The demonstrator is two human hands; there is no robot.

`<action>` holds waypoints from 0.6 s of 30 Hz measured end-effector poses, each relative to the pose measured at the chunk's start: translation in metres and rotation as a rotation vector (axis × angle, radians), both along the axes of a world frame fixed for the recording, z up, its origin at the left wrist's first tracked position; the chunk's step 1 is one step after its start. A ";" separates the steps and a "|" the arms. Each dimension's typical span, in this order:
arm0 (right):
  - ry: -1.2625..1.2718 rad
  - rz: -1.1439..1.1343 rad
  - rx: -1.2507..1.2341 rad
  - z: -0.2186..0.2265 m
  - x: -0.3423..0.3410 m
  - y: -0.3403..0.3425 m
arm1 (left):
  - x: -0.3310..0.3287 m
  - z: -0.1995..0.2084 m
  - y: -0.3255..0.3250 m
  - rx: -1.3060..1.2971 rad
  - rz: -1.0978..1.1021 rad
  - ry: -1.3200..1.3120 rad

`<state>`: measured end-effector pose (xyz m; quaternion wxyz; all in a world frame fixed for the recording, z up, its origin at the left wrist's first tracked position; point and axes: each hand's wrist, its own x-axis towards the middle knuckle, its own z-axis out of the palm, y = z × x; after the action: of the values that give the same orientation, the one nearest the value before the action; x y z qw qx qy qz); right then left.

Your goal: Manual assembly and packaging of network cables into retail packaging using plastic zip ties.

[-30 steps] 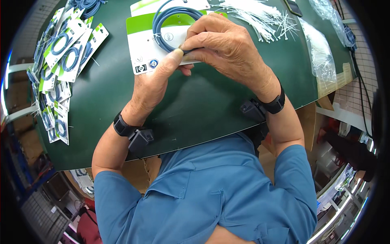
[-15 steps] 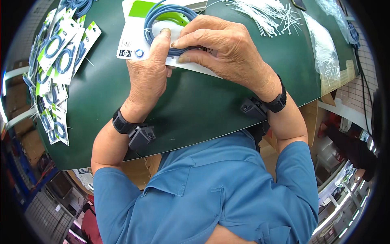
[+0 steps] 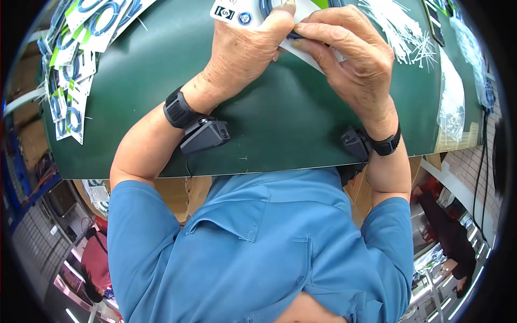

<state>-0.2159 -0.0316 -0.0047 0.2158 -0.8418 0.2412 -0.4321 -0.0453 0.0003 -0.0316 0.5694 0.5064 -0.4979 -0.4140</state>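
Note:
At the top edge, my left hand (image 3: 242, 56) grips a white and green hang card (image 3: 221, 6) with a coil of blue cable (image 3: 265, 7) lying on it. Its thumb presses on the card beside the coil. My right hand (image 3: 358, 62) is closed in a pinch at the lower part of the coil, its fingertips almost touching the left thumb. Whatever lies between those fingertips is too small and covered to make out. The top of the card and much of the coil fall outside the picture.
Carded blue cable coils (image 3: 74, 116) are heaped on the left of the green table (image 3: 269, 129). White cable ties (image 3: 396, 32) lie loose at the right, near a clear bag of ties (image 3: 451, 105) and a dark phone-like device (image 3: 434, 24). Two people (image 3: 98, 258) are in the background.
The view has shifted, so the table and hands sit higher and less of the coil shows. Both hands stay at the card, the right still pinching by the coil.

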 end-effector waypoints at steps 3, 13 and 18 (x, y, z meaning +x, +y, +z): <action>0.010 -0.011 -0.140 -0.009 -0.005 -0.003 | 0.004 -0.012 0.005 -0.056 -0.022 -0.071; -0.130 -0.123 -0.341 -0.010 -0.032 -0.019 | 0.007 -0.003 0.003 0.008 0.135 0.120; 0.110 -0.398 -0.031 0.001 -0.068 -0.047 | 0.016 -0.001 -0.004 -0.002 0.163 0.150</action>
<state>-0.2839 -0.0788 -0.0040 0.0996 -0.8030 0.4075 -0.4234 -0.0295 -0.0037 -0.0321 0.6373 0.5125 -0.4113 -0.4026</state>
